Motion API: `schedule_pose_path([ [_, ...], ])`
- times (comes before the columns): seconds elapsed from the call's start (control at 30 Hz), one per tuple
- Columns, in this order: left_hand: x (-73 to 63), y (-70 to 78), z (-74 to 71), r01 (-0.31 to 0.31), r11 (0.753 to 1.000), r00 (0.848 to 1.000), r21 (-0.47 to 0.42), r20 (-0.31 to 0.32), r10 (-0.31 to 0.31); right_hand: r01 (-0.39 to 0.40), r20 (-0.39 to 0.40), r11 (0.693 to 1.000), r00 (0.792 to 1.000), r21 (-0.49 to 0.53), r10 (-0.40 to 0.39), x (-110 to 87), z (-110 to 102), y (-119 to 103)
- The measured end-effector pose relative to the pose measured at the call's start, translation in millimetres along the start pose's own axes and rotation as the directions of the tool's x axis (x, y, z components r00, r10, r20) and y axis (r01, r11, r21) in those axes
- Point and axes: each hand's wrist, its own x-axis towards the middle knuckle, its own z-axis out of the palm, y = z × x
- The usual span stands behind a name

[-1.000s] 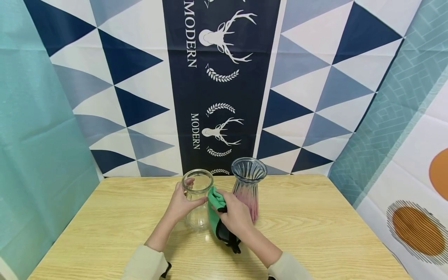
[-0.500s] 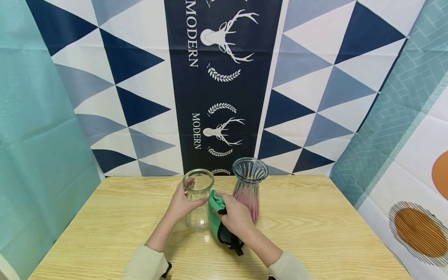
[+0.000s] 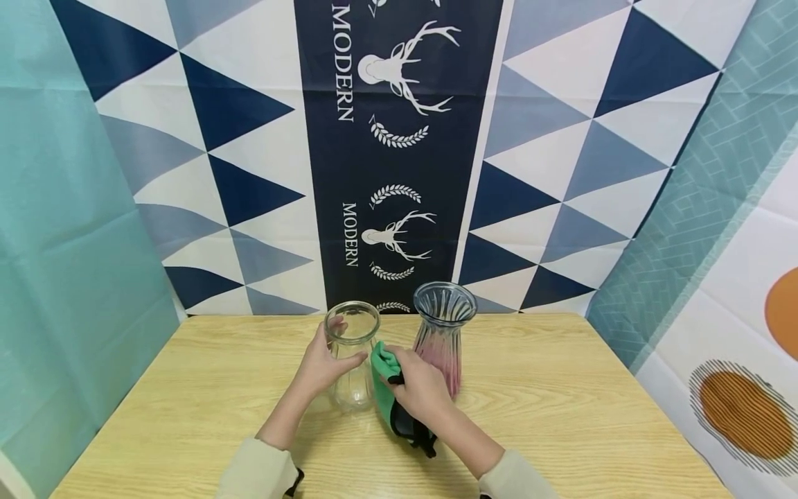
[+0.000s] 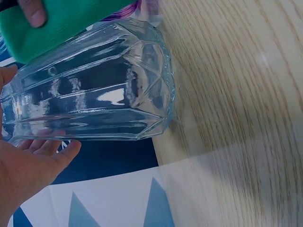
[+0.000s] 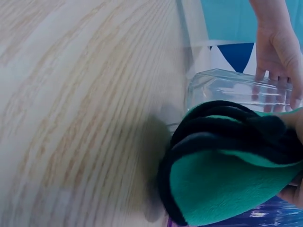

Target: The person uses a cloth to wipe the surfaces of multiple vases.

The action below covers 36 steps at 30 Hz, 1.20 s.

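Note:
A clear ribbed glass vase (image 3: 352, 388) stands upright on the wooden table. My left hand (image 3: 324, 362) holds it near the top from the left, thumb in front and fingers behind the glass. Folded in my right hand (image 3: 420, 382) is a green cleaning cloth (image 3: 382, 391) with black edging, pressed along the vase's right side. Seen from the left wrist, the cloth (image 4: 71, 21) lies along the wall of the faceted vase (image 4: 90, 90). In the right wrist view, the layered black edges of the cloth (image 5: 227, 184) hang close over the table.
Just behind my right hand stands a second vase (image 3: 444, 353), blue at its flared rim and pink lower down. A patterned cloth backdrop (image 3: 249, 208) rises at the table's (image 3: 548, 402) far edge, and a teal curtain (image 3: 81, 277) hangs on the left.
My right hand and the cloth have slid slightly down the vase's right side. The left hand and both vases stay in place.

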Motion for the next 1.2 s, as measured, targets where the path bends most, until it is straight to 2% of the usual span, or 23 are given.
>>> schedule_pose_path([
  [0.17,1.5,0.0,-0.2,-0.015,0.999,1.0,-0.033,0.021,0.016,0.015,-0.083,0.999,0.996,0.03,-0.012,4.4,-3.5,-2.6],
  [0.27,1.9,-0.5,-0.1,-0.023,0.999,0.999,-0.042,0.031,0.024,0.026,-0.092,0.999,0.996,0.039,-0.022,6.4,-4.7,-3.5],
  [0.6,2.9,-1.4,1.6,-0.033,0.998,0.998,-0.045,0.051,0.035,0.027,-0.001,1.0,1.0,-0.007,-0.027,2.2,2.1,1.9],
  [0.9,3.7,-3.9,3.4,-0.025,1.0,0.999,-0.009,0.027,0.026,0.027,0.118,0.999,0.993,-0.036,-0.023,0.1,3.3,5.7],
  [1.03,2.0,-3.1,3.9,-0.001,1.0,1.0,0.031,-0.02,0.002,0.048,0.088,0.997,0.995,-0.057,-0.043,-1.2,2.8,6.6],
  [1.2,-0.3,-1.4,4.2,-0.013,0.999,0.999,0.041,-0.037,0.014,0.037,-0.03,0.999,0.999,-0.028,-0.038,-1.3,0.9,5.2],
])
